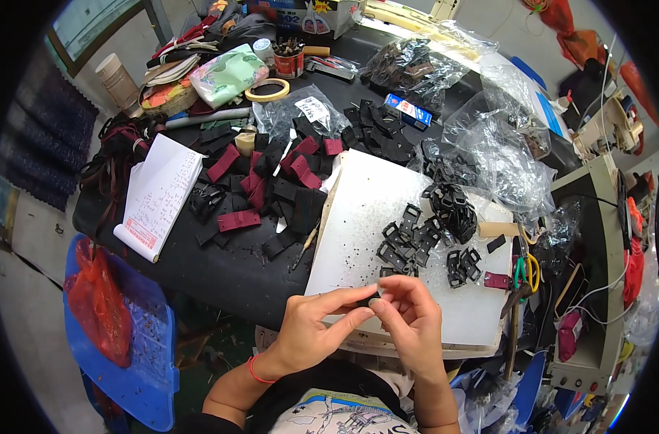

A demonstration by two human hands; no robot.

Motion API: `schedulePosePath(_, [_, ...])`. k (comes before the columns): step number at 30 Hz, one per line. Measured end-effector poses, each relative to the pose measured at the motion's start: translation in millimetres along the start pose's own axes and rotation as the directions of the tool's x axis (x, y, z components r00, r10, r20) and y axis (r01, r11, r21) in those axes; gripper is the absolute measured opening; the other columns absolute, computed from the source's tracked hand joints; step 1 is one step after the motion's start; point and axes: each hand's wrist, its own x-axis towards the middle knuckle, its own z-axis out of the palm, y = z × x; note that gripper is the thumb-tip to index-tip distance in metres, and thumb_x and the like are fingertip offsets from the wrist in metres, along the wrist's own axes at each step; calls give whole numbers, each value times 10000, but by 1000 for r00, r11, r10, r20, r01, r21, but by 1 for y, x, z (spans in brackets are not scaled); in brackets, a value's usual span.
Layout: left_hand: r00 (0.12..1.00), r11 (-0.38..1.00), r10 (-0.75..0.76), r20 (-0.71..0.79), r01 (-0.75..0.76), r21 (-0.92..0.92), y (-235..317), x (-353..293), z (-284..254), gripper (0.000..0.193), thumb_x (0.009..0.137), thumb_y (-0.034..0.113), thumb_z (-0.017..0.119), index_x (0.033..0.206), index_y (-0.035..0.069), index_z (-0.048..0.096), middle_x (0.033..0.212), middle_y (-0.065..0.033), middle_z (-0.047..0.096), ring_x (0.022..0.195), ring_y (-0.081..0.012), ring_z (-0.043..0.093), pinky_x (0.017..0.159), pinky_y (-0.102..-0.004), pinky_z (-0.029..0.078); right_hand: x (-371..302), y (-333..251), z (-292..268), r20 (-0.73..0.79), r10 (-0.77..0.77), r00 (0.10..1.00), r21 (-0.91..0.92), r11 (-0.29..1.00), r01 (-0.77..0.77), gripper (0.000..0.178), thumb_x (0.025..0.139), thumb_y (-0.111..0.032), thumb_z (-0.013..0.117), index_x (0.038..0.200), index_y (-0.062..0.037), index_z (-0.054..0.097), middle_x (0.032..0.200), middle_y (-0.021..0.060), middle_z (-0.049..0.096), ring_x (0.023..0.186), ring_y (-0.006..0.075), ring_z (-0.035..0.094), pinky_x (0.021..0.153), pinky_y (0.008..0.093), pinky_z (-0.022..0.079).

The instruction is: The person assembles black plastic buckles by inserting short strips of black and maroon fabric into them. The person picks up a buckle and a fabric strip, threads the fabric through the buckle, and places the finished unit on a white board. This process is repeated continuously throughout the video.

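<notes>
buckles (pixel 454 215): glossy plastic | board (pixel 350 210): matt | notepad (pixel 159 189): matt paper | bags (pixel 504 155): glossy, crinkled plastic

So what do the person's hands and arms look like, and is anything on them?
The left hand and right hand are bare: no gloves, and no rings that I can see. A thin red cord bracelet goes around the left wrist; none shows on the right. Both forearms are uncovered, with what looks like a black sleeve low on the left.
</notes>
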Motion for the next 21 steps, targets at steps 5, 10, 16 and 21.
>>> schedulePosePath(5, [985, 884, -152, -81, 98, -456, -5, -3, 9, 231, 874, -8, 602, 1104, -31, 598, 1012, -124, 642, 926, -174, 639, 826, -285, 532, -15, 10, 1, -195, -88, 977, 79, 991, 105, 310, 834, 5, 660, 1066, -16, 456, 862, 36, 546, 724, 77, 545, 639, 196, 450])
schedulePosePath(10, [985, 850, -127, 119, 170, -498, -5, -6, 6, 219, 877, -25, 580, 1095, -45, 578, 1120, -131, 581, 1086, -200, 569, 905, -307, 486, -12, 5, -1, -160, -81, 984, 358, 924, 134, 262, 828, 17, 662, 1023, -9, 489, 905, 56, 555, 772, 93, 560, 679, 215, 469])
schedulePosePath(16, [984, 985, 50, 170, -21, -172, -2, -1, 0, 311, 921, 60, 533, 1208, -59, 549, 1184, -184, 584, 1112, -186, 547, 947, -308, 429, -15, 6, -6, -102, -322, 941, -6, 946, 323, 178, 787, 67, 668, 946, 17, 606, 893, 85, 566, 741, 108, 546, 652, 213, 454])
schedulePosePath(21, [982, 951, -133, 131, 164, -261, -2, -6, 4, 302, 905, 83, 579, 1184, -32, 583, 1106, -135, 647, 995, -158, 612, 866, -279, 475, -17, 9, -6, -56, -324, 944, -148, 938, 313, 182, 806, 74, 634, 971, 19, 578, 954, 95, 532, 846, 132, 530, 755, 232, 460])
